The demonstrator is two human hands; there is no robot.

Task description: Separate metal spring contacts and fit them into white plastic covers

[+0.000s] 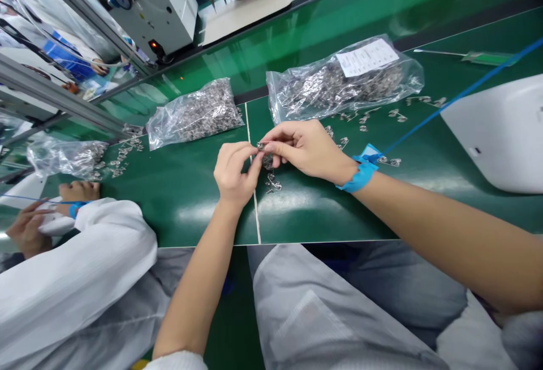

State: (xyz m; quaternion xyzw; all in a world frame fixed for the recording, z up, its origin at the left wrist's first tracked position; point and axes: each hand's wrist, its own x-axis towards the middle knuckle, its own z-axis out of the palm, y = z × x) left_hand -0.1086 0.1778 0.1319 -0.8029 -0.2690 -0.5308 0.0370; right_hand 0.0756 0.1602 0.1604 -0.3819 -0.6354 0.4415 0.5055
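Between my two hands, just above the green bench (190,203), is a small metal spring (260,146). My left hand (236,173) pinches it from the left with thumb and forefinger. From the other side my right hand (306,148) grips it too, its fingers curled and partly hiding the piece. Beneath the fingertips a little cluster of springs (274,183) shows on the bench. A blue wrist strap (360,176) circles my right wrist. More loose springs (397,114) lie scattered to the right, in front of a clear plastic bag (303,90) full of them.
A second bag (197,111) of springs stands left of centre; a third bag (68,155) lies farther left, near a co-worker's hand (80,190). At right are a white casing (504,132) and a thin green-handled tool (487,58). A blue cord (458,97) runs from my strap.
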